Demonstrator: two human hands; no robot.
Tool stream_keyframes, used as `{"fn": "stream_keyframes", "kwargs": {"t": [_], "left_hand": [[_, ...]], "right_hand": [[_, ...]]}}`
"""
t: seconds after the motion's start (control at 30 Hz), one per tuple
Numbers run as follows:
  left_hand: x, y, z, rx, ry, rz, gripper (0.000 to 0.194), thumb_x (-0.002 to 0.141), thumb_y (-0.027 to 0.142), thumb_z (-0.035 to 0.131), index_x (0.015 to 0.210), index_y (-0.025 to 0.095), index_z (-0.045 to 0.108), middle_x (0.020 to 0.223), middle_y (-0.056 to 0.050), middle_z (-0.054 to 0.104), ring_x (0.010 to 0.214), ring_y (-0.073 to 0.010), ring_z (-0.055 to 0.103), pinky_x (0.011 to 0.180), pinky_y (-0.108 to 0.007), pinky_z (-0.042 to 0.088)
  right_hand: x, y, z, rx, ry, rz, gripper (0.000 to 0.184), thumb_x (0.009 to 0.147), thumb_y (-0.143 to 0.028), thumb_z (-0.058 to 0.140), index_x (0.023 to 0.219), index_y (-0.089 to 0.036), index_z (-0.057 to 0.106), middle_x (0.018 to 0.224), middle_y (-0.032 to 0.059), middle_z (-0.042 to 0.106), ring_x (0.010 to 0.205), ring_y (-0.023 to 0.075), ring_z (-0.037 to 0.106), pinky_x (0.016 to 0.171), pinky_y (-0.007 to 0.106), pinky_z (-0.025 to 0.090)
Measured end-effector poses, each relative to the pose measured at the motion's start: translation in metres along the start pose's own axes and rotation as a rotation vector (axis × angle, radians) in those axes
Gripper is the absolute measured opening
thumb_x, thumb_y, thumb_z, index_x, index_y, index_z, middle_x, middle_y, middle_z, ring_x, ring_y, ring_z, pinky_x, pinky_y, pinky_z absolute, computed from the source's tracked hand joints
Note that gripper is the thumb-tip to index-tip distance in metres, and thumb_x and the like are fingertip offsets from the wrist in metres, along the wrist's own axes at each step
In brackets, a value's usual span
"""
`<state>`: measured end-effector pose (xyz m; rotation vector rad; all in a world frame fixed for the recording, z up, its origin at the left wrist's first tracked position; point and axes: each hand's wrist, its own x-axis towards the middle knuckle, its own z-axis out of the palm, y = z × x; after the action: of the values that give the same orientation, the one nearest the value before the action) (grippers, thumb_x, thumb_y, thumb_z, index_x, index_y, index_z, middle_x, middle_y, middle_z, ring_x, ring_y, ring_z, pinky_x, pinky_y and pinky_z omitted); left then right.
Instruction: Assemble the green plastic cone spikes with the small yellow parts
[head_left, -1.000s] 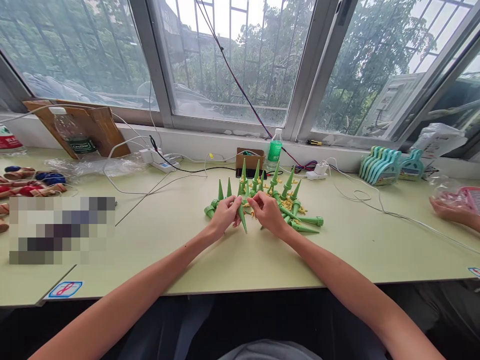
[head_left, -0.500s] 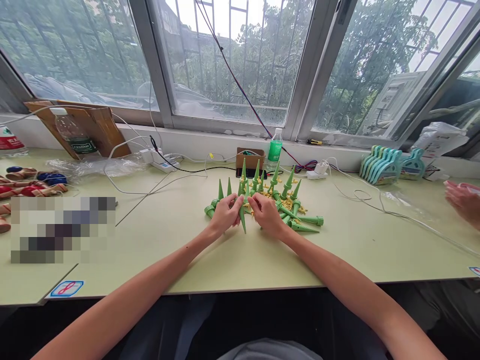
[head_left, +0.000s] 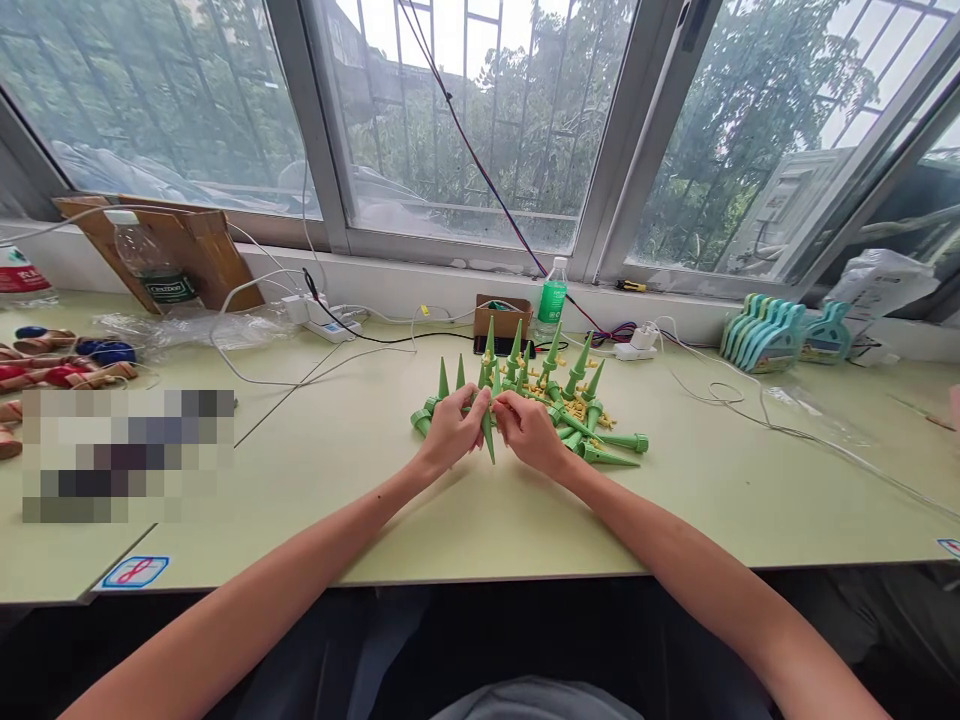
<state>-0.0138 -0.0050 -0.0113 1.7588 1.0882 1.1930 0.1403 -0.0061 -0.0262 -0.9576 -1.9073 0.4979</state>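
My left hand [head_left: 451,431] is closed round a green plastic spike [head_left: 488,438] whose tip points down toward me. My right hand [head_left: 531,432] pinches at the top of that same spike, fingertips meeting those of the left hand. Just behind both hands stand several green spikes [head_left: 551,358] upright on the pale green table [head_left: 360,470], with small yellow parts [head_left: 576,408] scattered among them. More green spikes [head_left: 609,449] lie flat to the right of my right hand.
A green bottle [head_left: 553,297] and a small cardboard box [head_left: 501,317] stand behind the spikes. Cables and a power strip [head_left: 322,315] run along the back. Teal plastic pieces [head_left: 763,333] are stacked at the right. Coloured items [head_left: 52,360] lie at the far left.
My hands have drawn closer together on the spike. The other person's hand at the right edge has moved almost out of view.
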Motion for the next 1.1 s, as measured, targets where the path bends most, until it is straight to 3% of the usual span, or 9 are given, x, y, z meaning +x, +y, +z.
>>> {"fn": "stream_keyframes", "kwargs": {"t": [0.23, 0.5, 0.8, 1.1], "left_hand": [[0.000, -0.002, 0.000, 0.052, -0.001, 0.031, 0.038, 0.093, 0.051, 0.040, 0.070, 0.021, 0.041, 0.041, 0.007, 0.045, 0.035, -0.0101, 0.048, 0.040, -0.021, 0.035], [-0.005, 0.007, 0.001, 0.159, 0.045, 0.096, 0.035, 0.093, 0.047, 0.041, 0.070, 0.021, 0.043, 0.043, 0.007, 0.046, 0.038, -0.0099, 0.049, 0.045, -0.020, 0.035], [-0.005, 0.015, 0.000, 0.106, 0.096, 0.100, 0.036, 0.092, 0.049, 0.043, 0.069, 0.021, 0.043, 0.044, 0.006, 0.045, 0.038, -0.0102, 0.048, 0.044, -0.021, 0.033], [-0.006, 0.013, 0.000, 0.176, 0.100, 0.125, 0.035, 0.093, 0.048, 0.042, 0.070, 0.021, 0.043, 0.044, 0.006, 0.045, 0.038, -0.0101, 0.047, 0.046, -0.021, 0.034]], "right_hand": [[0.000, -0.001, 0.000, 0.020, -0.001, 0.008, 0.026, 0.097, -0.034, 0.041, 0.077, -0.020, 0.051, 0.053, -0.0040, 0.051, 0.046, 0.0104, 0.046, 0.055, 0.024, 0.039], [-0.001, -0.005, -0.001, 0.192, -0.015, 0.146, 0.032, 0.096, -0.046, 0.042, 0.076, -0.022, 0.048, 0.047, -0.0067, 0.046, 0.035, 0.0109, 0.048, 0.044, 0.024, 0.038], [0.000, -0.011, 0.001, 0.209, 0.050, 0.162, 0.033, 0.095, -0.055, 0.039, 0.090, -0.023, 0.046, 0.050, -0.0072, 0.051, 0.035, 0.0107, 0.049, 0.042, 0.023, 0.037], [0.000, -0.007, -0.001, 0.066, 0.063, 0.142, 0.037, 0.099, -0.050, 0.032, 0.073, -0.023, 0.037, 0.049, -0.0059, 0.044, 0.039, 0.0105, 0.045, 0.046, 0.024, 0.034]]}}
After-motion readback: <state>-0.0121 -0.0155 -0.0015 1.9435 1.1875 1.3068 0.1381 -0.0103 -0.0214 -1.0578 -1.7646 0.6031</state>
